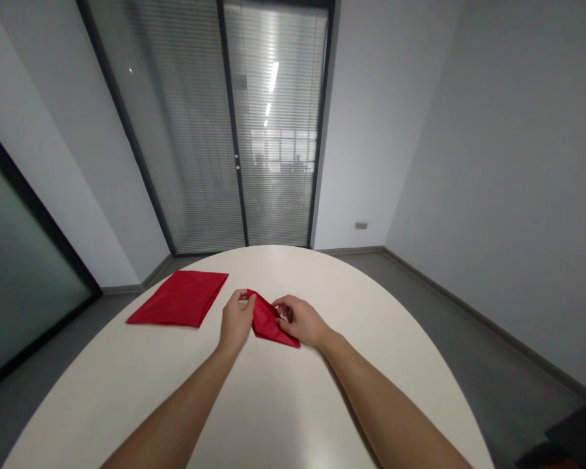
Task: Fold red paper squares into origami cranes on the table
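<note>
Near the middle of the table is a small folded piece of thin red material (269, 320), which looks like cloth; paper cannot be ruled out. My left hand (236, 319) pinches its upper left corner, thumb on top and fingers behind. On the other side, my right hand (300, 319) has thumb and fingertips closed on its right part, near a fold. The lower right corner pokes out beneath the right hand. To the left lies a larger flat red piece (178, 298), four-cornered and folded in layers along its right edge, touched by neither hand.
The pale table (273, 404) has a rounded far edge. Beyond it stand glass doors (273, 143) with blinds and dark frames, white walls (381, 117) and a wall socket (361, 226). A dark object (573, 433) sits at the lower right, off the table.
</note>
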`<state>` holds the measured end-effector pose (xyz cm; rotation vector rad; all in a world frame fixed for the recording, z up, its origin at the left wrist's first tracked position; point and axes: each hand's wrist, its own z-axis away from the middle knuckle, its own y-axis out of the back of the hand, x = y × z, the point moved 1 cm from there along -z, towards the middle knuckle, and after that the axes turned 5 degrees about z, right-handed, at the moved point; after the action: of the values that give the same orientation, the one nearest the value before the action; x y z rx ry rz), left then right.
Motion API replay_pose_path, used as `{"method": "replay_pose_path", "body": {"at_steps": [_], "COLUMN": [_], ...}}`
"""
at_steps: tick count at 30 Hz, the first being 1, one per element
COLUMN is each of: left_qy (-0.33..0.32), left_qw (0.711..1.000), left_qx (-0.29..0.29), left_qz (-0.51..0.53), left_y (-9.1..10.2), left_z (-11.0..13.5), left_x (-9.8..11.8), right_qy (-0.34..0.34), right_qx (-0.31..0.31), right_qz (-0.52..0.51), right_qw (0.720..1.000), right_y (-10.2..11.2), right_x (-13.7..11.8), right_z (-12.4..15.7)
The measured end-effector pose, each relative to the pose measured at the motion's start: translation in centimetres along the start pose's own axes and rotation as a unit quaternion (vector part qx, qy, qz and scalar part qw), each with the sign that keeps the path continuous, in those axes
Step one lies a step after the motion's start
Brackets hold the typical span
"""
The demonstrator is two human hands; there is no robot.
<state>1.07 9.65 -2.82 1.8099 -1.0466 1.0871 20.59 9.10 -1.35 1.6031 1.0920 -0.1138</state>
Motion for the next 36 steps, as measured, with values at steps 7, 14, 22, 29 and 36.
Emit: {"method": "replay_pose_path", "body": {"at_steps": [7,14,22,29,36], "left_qy": [-0.005,-0.074,-0.135,-0.169,-0.199], "left_qw": [0.995,0.977,0.966,0.926,0.919], "left_qx": [0.014,0.042,-0.092,-0.173,-0.2], "left_qz": [-0.099,-0.197,-0.198,-0.289,-0.276], "left_y": [0.3,0.7,-0.2,-0.4,-0.4], "left_z": [-0.2,0.4,1.8,2.2,2.3], "left_x": [-0.3,1.4,2.2,2.1,2.1], "right_qy": [0.056,0.082,0.002,0.007,0.008], "right_qx": [-0.025,-0.034,0.016,0.008,0.019], "right_qz": [0.046,0.09,0.142,0.163,0.137], "right_qw": [0.997,0.992,0.99,0.987,0.99], "right_y": [1.0,0.6,0.8,1.1,1.0], "right_x": [-1.4,-0.9,0.4,0.2,0.9], "right_z": [0.2,0.0,-0.2,-0.1,0.0]}}
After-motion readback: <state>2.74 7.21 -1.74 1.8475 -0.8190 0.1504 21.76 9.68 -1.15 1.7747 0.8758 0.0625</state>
